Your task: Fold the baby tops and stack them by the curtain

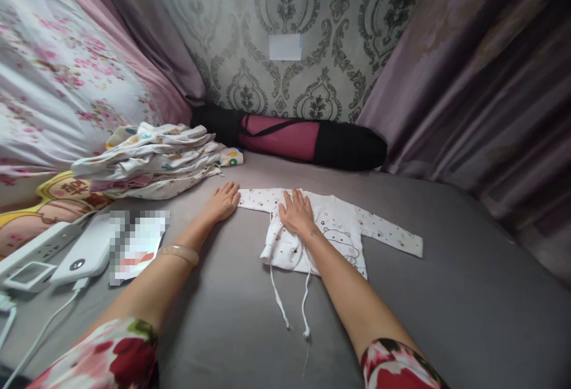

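A small white baby shirt (341, 222) with a printed animal and speckled sleeves lies spread on the grey sheet (428, 317). My left hand (224, 201) rests flat at the end of its left sleeve, fingers spread. On the upper left part of the shirt, my right hand (297, 212) lies palm down with the fingers apart. The other sleeve (390, 234) stretches out to the right. Two white tie strings (306, 306) hang from the shirt's lower edge toward me.
Piled clothes (151, 160) lie at the left, near a power strip (42, 246), a white power bank (91, 249) with a cable, and a blurred flat item (140, 246). A black and pink rolled bag (285, 138) lies along the patterned wall, between curtains.
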Tool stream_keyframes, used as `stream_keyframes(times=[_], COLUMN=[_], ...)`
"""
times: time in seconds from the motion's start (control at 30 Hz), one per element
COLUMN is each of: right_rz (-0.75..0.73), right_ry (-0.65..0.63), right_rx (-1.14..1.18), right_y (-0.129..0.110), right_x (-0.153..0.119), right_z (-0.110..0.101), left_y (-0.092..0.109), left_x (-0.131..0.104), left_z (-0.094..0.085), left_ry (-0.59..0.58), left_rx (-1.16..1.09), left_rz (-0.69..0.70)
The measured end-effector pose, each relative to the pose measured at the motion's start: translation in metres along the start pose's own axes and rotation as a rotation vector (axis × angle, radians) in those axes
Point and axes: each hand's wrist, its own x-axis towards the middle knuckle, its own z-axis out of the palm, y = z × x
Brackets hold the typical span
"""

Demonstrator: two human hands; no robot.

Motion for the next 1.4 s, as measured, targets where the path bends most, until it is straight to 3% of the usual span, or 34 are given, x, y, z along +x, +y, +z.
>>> stream_keyframes(times=[0.2, 0.33, 0.4, 0.5, 0.6, 0.67, 0.83, 1.03, 1.2, 1.4], right_rz=[0.005, 0.018, 0.029, 0.028, -0.013, -0.016, 0.025, 0.069, 0.195, 0.343], right_ry=[-0.131, 0.15, 0.184, 0.102, -0.031, -0.112, -0.159, -0.129, -0.073, -0.038], right_rx=[0.219, 0.397, 0.453, 0.488, 0.458, 0.401, 0.241, 0.205, 0.408, 0.915], right_y=[0.009, 0.029, 0.038, 0.045, 0.04, 0.034, 0.027, 0.034, 0.056, 0.065], right_x=[0.007, -0.015, -0.038, -0.079, -0.112, -0.127, -0.143, -0.137, -0.126, -0.12], right_z=[-0.024, -0.054, -0.065, -0.072, -0.07, -0.066, -0.058, -0.055, -0.061, -0.072], left_y=[0.022, 0.058, 0.082, 0.121, 0.153, 0.166, 0.176, 0.178, 0.18, 0.185], left_x=[-0.02, -0.046, -0.062, -0.09, -0.111, -0.119, -0.131, -0.138, -0.139, -0.139], left_z=[-0.008, -0.027, -0.037, -0.046, -0.041, -0.031, -0.005, 0.005, 0.011, 0.011], left_ry=[0.322, 0.345, 0.281, 0.052, -0.13, -0.168, -0.044, 0.028, 0.07, 0.072], left_rx=[0.084, 0.024, -0.037, -0.256, -0.338, -0.307, -0.214, -0.231, -0.167, -0.063], left_rz=[0.068, 0.139, 0.22, 0.415, 0.462, 0.428, 0.338, 0.293, 0.275, 0.233])
